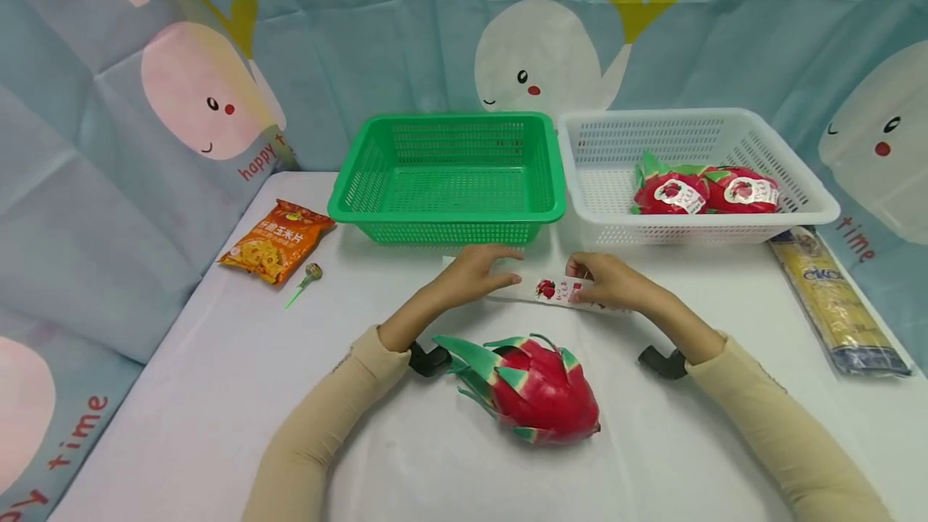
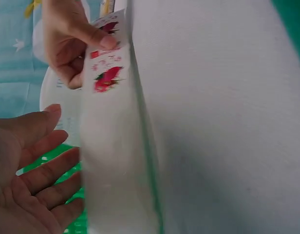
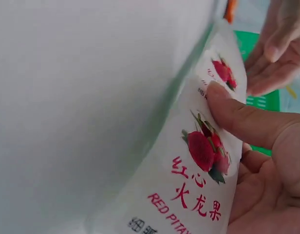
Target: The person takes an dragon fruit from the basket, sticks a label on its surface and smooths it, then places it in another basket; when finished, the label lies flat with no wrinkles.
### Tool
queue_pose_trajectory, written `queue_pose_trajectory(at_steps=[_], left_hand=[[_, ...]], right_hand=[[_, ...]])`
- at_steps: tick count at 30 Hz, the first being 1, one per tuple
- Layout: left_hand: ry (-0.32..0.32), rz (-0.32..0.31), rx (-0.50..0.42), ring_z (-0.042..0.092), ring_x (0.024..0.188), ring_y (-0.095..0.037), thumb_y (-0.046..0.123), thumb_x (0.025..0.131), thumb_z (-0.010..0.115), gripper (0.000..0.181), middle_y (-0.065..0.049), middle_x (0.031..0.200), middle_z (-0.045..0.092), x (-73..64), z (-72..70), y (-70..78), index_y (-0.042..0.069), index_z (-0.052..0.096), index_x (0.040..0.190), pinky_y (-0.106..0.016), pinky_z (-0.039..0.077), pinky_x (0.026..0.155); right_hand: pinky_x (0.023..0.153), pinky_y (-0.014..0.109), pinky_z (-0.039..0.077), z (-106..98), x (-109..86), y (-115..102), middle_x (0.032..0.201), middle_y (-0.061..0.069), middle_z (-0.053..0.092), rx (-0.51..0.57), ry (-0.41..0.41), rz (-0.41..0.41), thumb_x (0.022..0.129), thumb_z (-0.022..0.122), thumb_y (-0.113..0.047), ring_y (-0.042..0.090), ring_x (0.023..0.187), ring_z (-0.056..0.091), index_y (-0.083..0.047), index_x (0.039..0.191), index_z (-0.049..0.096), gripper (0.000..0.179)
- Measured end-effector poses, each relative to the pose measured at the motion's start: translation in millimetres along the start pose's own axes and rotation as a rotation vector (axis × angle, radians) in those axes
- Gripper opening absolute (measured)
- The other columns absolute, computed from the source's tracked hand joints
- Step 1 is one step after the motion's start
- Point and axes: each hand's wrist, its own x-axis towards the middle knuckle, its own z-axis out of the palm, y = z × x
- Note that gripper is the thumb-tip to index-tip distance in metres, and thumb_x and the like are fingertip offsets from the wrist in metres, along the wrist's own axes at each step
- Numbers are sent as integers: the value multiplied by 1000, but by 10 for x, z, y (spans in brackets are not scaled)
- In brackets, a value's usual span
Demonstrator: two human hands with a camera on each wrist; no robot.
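A long white strip of stickers [image 1: 547,290], printed with dragon fruit pictures and red writing, is stretched sideways above the table in front of the baskets. My right hand [image 1: 616,276] pinches it, thumb across the printed face in the right wrist view and fingers behind. Beside the strip's plain end is my left hand [image 1: 478,272], its fingers spread and relaxed, holding nothing; the left wrist view shows the same hand [image 2: 33,170] palm out. On the table between my forearms lies a red dragon fruit [image 1: 547,393], green leaf tips pointing left.
A green basket [image 1: 445,217] stands at the back, next to a white basket [image 1: 696,218] with two labelled dragon fruits [image 1: 673,193] inside. To the left lie an orange snack bag [image 1: 279,240] and a lollipop [image 1: 312,272]. A yellow noodle packet [image 1: 834,304] lies right.
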Motion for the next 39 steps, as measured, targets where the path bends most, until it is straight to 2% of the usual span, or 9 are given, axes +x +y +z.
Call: queue_pose_trajectory(at_steps=[3, 8, 12, 15, 19, 26, 30, 36, 39], left_hand=[[-22, -1, -34, 58, 112, -20, 21, 88, 62, 30, -7, 115, 65, 74, 30, -14, 4, 64, 113, -33, 46, 96], [0, -77, -176, 65, 94, -15, 16, 87, 63, 16, -6, 95, 71, 96, 56, -85, 6, 70, 97, -26, 51, 84], [20, -110, -254, 65, 89, -15, 14, 86, 64, 15, -9, 94, 71, 95, 32, -97, 4, 71, 95, -23, 51, 78], [32, -149, -307, 65, 89, -15, 15, 86, 65, 17, -10, 96, 71, 107, 2, -88, 4, 71, 96, -21, 50, 76], [26, -196, -371, 64, 89, -12, 18, 86, 65, 18, -8, 97, 71, 106, -33, -75, 6, 72, 97, -20, 50, 75], [-8, -264, -452, 64, 87, -12, 18, 86, 65, 19, -9, 99, 70, 71, -47, -62, 5, 71, 99, -22, 51, 76], [2, -309, -480, 63, 88, -12, 17, 86, 66, 19, -10, 101, 70, 73, -33, -64, 4, 71, 99, -21, 50, 76], [27, -282, -453, 63, 79, -9, 14, 85, 66, 17, -12, 96, 70, 71, 5, -146, 2, 71, 96, -18, 49, 67], [31, -264, -387, 62, 75, -9, 12, 85, 66, 15, -12, 92, 71, 60, 19, -207, 2, 72, 94, -18, 48, 64]], right_hand=[[62, 23, 38, -14, 8, -26, 71, 0, 49, 59, -11, -20, 74, 74, -4, 14, 71, 46, -6, 85, 53, 24], [64, 20, 44, -35, 2, -53, 80, 1, 57, 113, -34, -54, 74, 75, -9, 12, 74, 53, -7, 93, 55, 28], [73, 19, 52, -35, 15, -86, 96, 6, 63, 188, 23, -179, 80, 71, -11, 13, 81, 61, -4, 108, 57, 33], [82, 17, 51, -25, 40, -126, 103, 6, 66, 235, 91, -295, 84, 67, -11, 11, 88, 62, -3, 114, 59, 32], [74, 14, 51, 3, 58, -161, 101, 5, 68, 259, 127, -376, 84, 66, -10, 6, 82, 60, -6, 112, 65, 29], [57, 16, 47, 84, 51, -156, 91, 6, 70, 266, 205, -443, 81, 68, -3, 6, 71, 54, -3, 104, 69, 24], [54, 14, 44, 112, 45, -156, 91, 11, 70, 259, 285, -490, 76, 69, 4, 9, 73, 57, 0, 97, 71, 21], [83, 9, 45, 102, -7, -203, 92, 17, 67, 274, 425, -481, 71, 69, 14, 14, 94, 60, 0, 84, 70, 19], [84, 10, 45, 27, -73, -276, 89, 14, 65, 335, 478, -428, 73, 66, 15, 6, 93, 58, 4, 86, 68, 17]])
